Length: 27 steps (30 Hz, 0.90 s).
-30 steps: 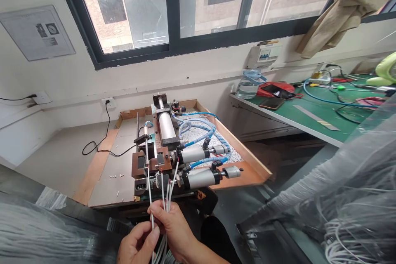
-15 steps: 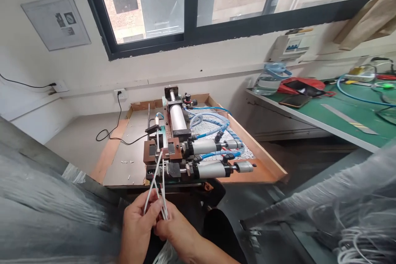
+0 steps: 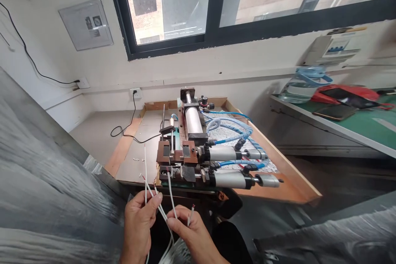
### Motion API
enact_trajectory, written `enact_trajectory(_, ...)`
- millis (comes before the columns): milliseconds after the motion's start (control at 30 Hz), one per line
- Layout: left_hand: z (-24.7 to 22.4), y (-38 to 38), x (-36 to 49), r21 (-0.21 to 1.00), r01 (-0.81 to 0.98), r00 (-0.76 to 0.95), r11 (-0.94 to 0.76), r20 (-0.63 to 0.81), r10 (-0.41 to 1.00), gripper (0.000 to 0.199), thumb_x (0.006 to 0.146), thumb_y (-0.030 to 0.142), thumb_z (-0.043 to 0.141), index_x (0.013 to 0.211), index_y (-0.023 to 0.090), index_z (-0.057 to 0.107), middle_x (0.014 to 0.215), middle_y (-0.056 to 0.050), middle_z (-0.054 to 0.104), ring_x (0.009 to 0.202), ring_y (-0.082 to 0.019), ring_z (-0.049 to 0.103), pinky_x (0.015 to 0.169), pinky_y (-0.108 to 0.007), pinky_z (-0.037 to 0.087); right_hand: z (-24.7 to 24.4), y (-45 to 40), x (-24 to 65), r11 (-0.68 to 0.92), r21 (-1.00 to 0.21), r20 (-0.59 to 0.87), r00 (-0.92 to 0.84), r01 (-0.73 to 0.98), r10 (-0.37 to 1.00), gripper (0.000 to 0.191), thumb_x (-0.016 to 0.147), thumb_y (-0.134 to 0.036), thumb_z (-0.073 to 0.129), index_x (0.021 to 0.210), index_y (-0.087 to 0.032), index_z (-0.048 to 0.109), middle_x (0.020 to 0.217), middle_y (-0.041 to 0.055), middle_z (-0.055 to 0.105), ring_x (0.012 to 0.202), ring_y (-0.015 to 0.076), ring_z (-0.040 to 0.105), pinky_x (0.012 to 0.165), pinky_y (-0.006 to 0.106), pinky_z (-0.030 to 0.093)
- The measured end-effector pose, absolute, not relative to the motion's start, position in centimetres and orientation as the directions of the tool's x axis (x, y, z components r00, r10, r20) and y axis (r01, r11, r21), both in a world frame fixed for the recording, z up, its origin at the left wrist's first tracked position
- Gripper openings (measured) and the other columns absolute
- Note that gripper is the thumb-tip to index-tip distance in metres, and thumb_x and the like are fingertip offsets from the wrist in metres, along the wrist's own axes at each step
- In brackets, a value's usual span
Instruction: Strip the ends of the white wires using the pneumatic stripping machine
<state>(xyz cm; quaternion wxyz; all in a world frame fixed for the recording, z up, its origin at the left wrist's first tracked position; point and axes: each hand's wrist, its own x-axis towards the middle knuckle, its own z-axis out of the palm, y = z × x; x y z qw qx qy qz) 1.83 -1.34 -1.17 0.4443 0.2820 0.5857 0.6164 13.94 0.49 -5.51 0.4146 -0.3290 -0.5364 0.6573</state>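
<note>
My left hand [image 3: 140,214] is closed on several thin white cables [image 3: 161,210], whose ends stick up above the thumb, some with red tips. Just to its right, my right hand [image 3: 188,225] pinches more white cable. One cable [image 3: 171,192] rises from its fingers to the front clamp [image 3: 166,172] of a machine. Another short end with a red and dark tip [image 3: 192,208] stands up from the right fingers. The machine has metal pneumatic cylinders [image 3: 230,179], brown blocks [image 3: 189,152] and blue hoses [image 3: 232,136].
The machine stands on a wooden-edged bench [image 3: 293,181] with small white scraps [image 3: 136,159] at left. A black cord [image 3: 126,134] crosses the bench. At right, a green table [image 3: 355,126] holds a water jug [image 3: 301,86], a red bag [image 3: 346,93] and a phone [image 3: 334,112]. Plastic-wrapped material hangs at left.
My hands have moved apart, splitting the cables between them. The left cables now stand left of the machine's front, while one right-hand cable reaches the clamp. The view has turned left.
</note>
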Motion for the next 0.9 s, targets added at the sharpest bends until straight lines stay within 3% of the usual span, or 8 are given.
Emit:
enact_trajectory(167, -1.2, -0.9, 1.8, 0.964, -0.252, -0.456, 0.086, -0.196, 0.868, 0.019, 0.058, 0.03, 0.069, 0.057, 0.014, 0.059, 0.043, 0.009, 0.027, 0.039, -0.002, 0.017, 0.036, -0.019, 0.011, -5.7, 0.4, 13.9, -0.126, -0.966, -0.017, -0.433, -0.226, 0.901, 0.024, 0.062, -0.036, 0.066, 0.057, -0.013, 0.062, 0.055, -0.0018, 0.044, 0.054, 0.0102, 0.038, 0.053, 0.023, 0.03)
enact_trajectory(267, -1.0, -0.5, 1.8, 0.963, -0.257, -0.471, 0.084, -0.2, 0.859, 0.019, 0.058, 0.031, 0.069, 0.059, 0.014, 0.061, 0.043, 0.008, 0.03, 0.039, -0.002, 0.019, 0.036, -0.017, 0.013, -5.6, 0.6, 13.5, -0.153, -0.944, -0.051, -0.331, -0.292, 0.942, 0.024, 0.064, -0.035, 0.065, 0.057, -0.013, 0.061, 0.05, -0.0032, 0.041, 0.049, 0.0082, 0.034, 0.05, 0.022, 0.028)
enact_trajectory(533, -0.9, 0.1, 1.6, 0.945, -0.32, -0.539, 0.073, -0.245, 0.806, 0.03, 0.046, 0.033, 0.075, 0.067, 0.013, 0.067, 0.051, 0.0, 0.054, 0.037, -0.002, 0.032, 0.031, -0.015, 0.018, -5.4, 3.0, 11.8, -0.309, -0.76, -0.256, -0.174, -0.571, 0.951, 0.038, 0.055, -0.044, 0.07, 0.067, -0.011, 0.057, 0.052, -0.0009, 0.052, 0.037, 0.003, 0.03, 0.038, 0.018, 0.017)
enact_trajectory(700, -1.0, 0.4, 1.2, 0.932, -0.352, -0.514, 0.08, -0.264, 0.816, 0.032, 0.048, 0.036, 0.074, 0.069, 0.012, 0.069, 0.061, -0.007, 0.062, 0.042, -0.007, 0.045, 0.03, -0.015, 0.024, -4.9, 3.6, 11.5, -0.358, -0.694, -0.283, -0.221, -0.624, 0.933, 0.031, 0.059, -0.039, 0.068, 0.061, -0.011, 0.055, 0.048, -0.0031, 0.047, 0.036, 0.0017, 0.027, 0.037, 0.017, 0.014)
enact_trajectory(900, -1.1, 0.7, 1.0, 0.937, -0.341, -0.505, 0.082, -0.256, 0.824, 0.032, 0.048, 0.035, 0.074, 0.069, 0.012, 0.068, 0.061, -0.008, 0.063, 0.044, -0.009, 0.047, 0.029, -0.015, 0.024, -4.6, 3.9, 11.7, -0.417, -0.647, -0.312, -0.277, -0.638, 0.909, 0.029, 0.058, -0.037, 0.068, 0.059, -0.012, 0.053, 0.047, -0.0051, 0.043, 0.036, 0.0012, 0.023, 0.038, 0.017, 0.012)
